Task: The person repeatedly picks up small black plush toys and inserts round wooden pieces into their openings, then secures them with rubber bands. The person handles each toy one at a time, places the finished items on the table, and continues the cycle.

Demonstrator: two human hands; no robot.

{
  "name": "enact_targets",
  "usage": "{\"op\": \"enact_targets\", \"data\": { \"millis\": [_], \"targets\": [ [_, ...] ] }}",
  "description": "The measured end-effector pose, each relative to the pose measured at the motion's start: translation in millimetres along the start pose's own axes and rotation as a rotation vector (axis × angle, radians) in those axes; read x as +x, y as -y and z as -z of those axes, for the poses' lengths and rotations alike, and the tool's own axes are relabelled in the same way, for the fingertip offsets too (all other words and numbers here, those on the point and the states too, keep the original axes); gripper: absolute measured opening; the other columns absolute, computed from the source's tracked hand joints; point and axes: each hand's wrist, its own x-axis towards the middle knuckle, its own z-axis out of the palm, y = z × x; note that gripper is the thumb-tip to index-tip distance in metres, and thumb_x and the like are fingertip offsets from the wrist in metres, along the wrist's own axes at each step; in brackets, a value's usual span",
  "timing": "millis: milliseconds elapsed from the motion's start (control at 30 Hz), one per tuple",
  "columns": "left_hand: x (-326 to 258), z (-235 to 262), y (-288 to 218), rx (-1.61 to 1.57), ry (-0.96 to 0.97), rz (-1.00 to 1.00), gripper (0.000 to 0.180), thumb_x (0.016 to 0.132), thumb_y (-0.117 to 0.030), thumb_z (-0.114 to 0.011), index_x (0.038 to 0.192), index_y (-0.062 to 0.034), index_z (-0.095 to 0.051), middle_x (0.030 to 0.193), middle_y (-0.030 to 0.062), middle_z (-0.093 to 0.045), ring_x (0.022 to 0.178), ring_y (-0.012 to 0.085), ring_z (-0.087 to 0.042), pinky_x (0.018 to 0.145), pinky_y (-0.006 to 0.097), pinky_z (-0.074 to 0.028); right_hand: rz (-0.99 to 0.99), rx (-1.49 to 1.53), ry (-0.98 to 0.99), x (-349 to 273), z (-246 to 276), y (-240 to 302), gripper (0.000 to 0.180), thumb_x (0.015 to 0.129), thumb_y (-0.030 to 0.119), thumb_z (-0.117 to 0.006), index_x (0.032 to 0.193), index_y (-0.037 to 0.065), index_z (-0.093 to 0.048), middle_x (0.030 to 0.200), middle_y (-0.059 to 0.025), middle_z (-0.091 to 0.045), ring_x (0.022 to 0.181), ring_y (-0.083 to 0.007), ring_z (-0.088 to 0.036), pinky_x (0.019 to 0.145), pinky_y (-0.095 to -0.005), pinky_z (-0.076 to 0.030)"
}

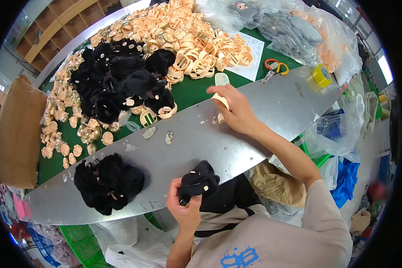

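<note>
My left hand (185, 211) is closed around a black furry plush piece (200, 179) at the near edge of the metal table strip (272, 114). The plush piece has a small cream tab on it. Over the far side of the strip, my right hand (236, 110) pinches a curved cream plastic piece (221, 101) between thumb and fingers. Another cream bit (220, 118) shows just below that hand. A pale oval piece (222, 79) lies close behind it. To the left, a bunch of black plush pieces (114, 178) rests on the strip.
A big heap of cream plastic frames (174, 29) covers the green tabletop, with a black plush pile (125, 78) beside it. Red-and-yellow scissors (274, 69) and a yellow tape roll (321, 77) lie right. A cardboard box (20, 134) stands left; plastic bags (290, 29) sit back right.
</note>
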Motion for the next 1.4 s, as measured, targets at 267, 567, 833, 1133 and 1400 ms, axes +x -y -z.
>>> {"op": "enact_targets", "data": {
  "millis": [267,567,833,1133,1400],
  "targets": [
    [-7,1,3,0.02,-0.035,-0.04,0.024,0.078,-0.006,-0.068,0.1,0.0,-0.06,0.096,0.0023,-0.063,0.088,0.0097,-0.057,0.083,0.024,-0.045,-0.036,-0.035,-0.078,-7,14,2,0.034,0.084,0.012,-0.067,0.113,0.006,-0.051,0.094,-0.0151,-0.057,0.079,-0.0349,-0.062,0.067,-0.0433,-0.05],
    [-14,1,8,0.033,-0.029,-0.048,0.024,0.079,-0.008,-0.069,0.1,0.0,-0.06,0.097,0.0026,-0.063,0.088,0.0098,-0.057,0.082,0.024,-0.045,0.431,-0.407,-0.142,-38,19,-5,0.034,0.07,-0.003,-0.063,0.101,0.004,-0.052,0.102,-0.0158,-0.054,0.083,-0.0341,-0.059,0.064,-0.0414,-0.049],
    [-15,-6,5,0.155,0.021,-0.133,0.028,0.077,-0.007,-0.073,0.101,0.0,-0.06,0.096,0.0048,-0.06,0.085,0.0117,-0.057,0.079,0.025,-0.046,-0.087,0.475,0.257,-101,26,71,0.036,0.094,0.032,-0.048,0.112,0.001,-0.052,0.096,-0.0171,-0.054,0.073,-0.0306,-0.057,0.068,-0.0381,-0.048],
    [-24,-11,2,0.537,-0.015,-0.513,0.04,0.061,-0.003,-0.075,0.098,-0.0008,-0.058,0.097,0.0124,-0.059,0.081,0.027,-0.058,0.07,0.033,-0.05,-0.303,0.66,0.515,-109,32,114,0.029,0.096,0.026,-0.06,0.109,-0.001,-0.058,0.104,-0.0102,-0.057,0.057,-0.0076,-0.057,0.052,-0.0229,-0.048],
    [-33,-21,-7,0.255,0.172,-0.228,0.034,0.065,-0.002,-0.071,0.097,-0.0001,-0.059,0.095,0.012,-0.062,0.08,0.0198,-0.059,0.071,0.028,-0.049,0.049,0.287,0.218,-109,16,103,0.025,0.09,0.022,-0.061,0.073,0.004,-0.055,0.057,-0.0053,-0.047,0.047,-0.0173,-0.044,0.043,-0.0308,-0.034]
  ]
}}
